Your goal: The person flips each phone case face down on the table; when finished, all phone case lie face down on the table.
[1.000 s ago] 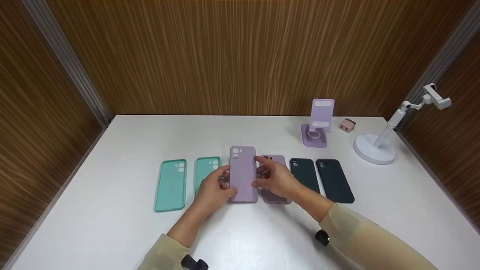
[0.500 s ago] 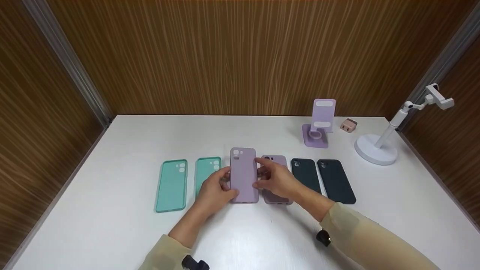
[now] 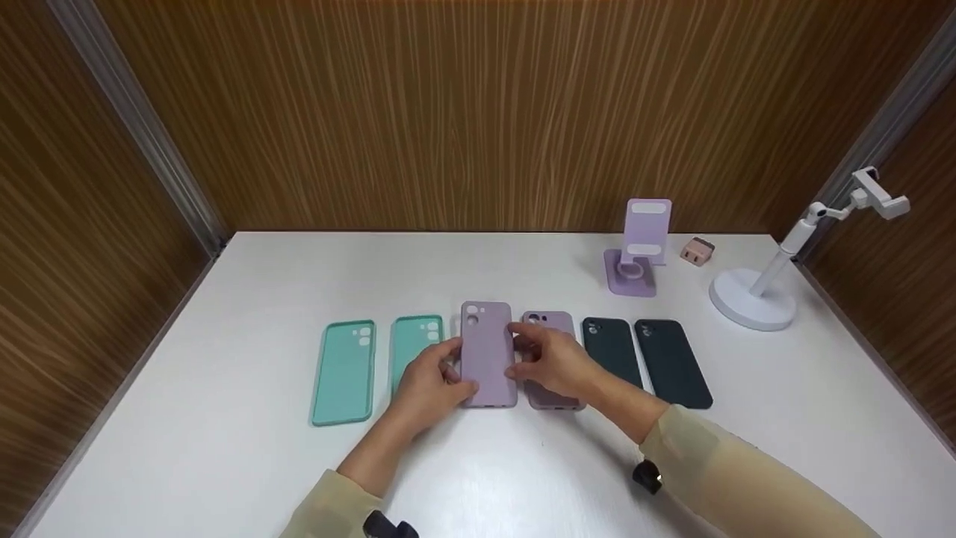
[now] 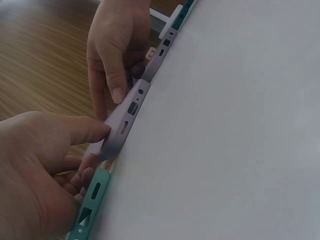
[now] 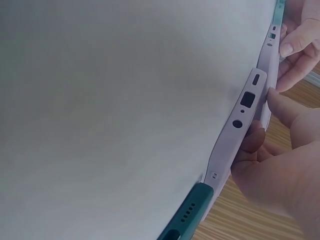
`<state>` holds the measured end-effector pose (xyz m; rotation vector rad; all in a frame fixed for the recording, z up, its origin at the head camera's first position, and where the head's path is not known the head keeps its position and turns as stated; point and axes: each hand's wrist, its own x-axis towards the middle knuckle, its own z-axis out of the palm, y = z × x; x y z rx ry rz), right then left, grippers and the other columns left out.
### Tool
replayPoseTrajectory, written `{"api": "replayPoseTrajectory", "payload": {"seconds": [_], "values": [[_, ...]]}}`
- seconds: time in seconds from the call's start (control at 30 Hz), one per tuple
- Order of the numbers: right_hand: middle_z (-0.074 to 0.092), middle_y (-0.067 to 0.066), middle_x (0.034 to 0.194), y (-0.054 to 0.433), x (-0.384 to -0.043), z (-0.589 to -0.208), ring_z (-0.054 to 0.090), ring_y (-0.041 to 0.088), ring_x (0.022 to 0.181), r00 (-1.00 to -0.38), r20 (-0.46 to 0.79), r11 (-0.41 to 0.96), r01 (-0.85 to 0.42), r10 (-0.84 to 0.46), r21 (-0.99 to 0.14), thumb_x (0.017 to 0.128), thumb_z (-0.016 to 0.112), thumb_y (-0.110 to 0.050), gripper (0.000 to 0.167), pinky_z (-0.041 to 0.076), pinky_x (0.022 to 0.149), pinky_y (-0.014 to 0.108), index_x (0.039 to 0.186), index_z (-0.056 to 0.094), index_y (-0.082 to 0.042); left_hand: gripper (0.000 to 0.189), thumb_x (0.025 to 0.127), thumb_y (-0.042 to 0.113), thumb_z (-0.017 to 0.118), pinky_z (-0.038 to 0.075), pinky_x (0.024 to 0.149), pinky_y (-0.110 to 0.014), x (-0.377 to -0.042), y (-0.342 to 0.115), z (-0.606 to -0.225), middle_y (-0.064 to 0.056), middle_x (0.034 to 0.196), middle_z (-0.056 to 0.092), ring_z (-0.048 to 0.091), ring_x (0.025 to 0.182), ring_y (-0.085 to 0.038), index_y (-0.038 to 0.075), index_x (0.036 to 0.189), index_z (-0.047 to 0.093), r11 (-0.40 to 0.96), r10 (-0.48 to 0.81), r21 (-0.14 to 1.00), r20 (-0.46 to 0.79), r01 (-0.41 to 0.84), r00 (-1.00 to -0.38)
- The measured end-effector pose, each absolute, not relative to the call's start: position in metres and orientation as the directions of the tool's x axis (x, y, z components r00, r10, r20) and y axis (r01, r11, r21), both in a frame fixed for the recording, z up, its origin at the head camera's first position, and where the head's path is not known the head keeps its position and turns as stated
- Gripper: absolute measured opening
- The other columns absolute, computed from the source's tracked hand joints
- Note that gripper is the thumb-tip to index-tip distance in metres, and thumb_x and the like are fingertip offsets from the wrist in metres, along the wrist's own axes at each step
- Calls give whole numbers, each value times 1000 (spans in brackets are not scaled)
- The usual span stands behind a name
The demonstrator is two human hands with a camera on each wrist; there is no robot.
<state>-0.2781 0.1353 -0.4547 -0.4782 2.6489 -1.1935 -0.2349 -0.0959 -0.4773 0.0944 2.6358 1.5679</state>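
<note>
A light purple phone case (image 3: 487,355) lies between both hands, back side up, with its camera cutouts at the far left corner. My left hand (image 3: 429,381) pinches its left edge, the thumb on the back near the bottom corner. On the opposite side, my right hand (image 3: 556,362) pinches the right edge with thumb and fingers. In the left wrist view the case's bottom edge is near the white table and its body looks slightly tilted. Partly covered by my right hand is another purple case (image 3: 551,321). A mint green case (image 3: 407,340) sits partly behind my left hand.
Another mint green case (image 3: 343,373) lies at the left. Two dark green cases (image 3: 609,351) lie to the right. Farther back stand a purple phone stand (image 3: 647,232), a pink charger plug (image 3: 697,252) and a white phone holder (image 3: 753,299) on the white table (image 3: 224,359).
The far end of the held purple case has come down toward the table, and both hands have lowered slightly with it. Their grip looks the same. The other cases keep their places.
</note>
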Motion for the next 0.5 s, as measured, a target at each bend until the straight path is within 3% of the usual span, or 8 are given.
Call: {"api": "replayPoseTrajectory", "payload": {"seconds": [0.23,0.5], "values": [[72,6,120,135,-277,-455,62,21,98,-930,-42,634,-216,-366,-743,91,86,-12,70,55,95,41,154,56,-8,73,90,10,83,51,73,-31,-235,-97,-479,-5,110,64,58,90,-18,3,155,51,474,99,880,-22,28,-995],[71,7,126,136,-277,-455,60,21,98,-933,-35,639,-218,-358,-737,90,87,-12,72,52,91,38,154,56,-8,71,90,11,83,51,74,-30,-235,-95,-480,-7,125,66,57,93,-17,3,154,52,480,105,876,1,52,-994]]}}
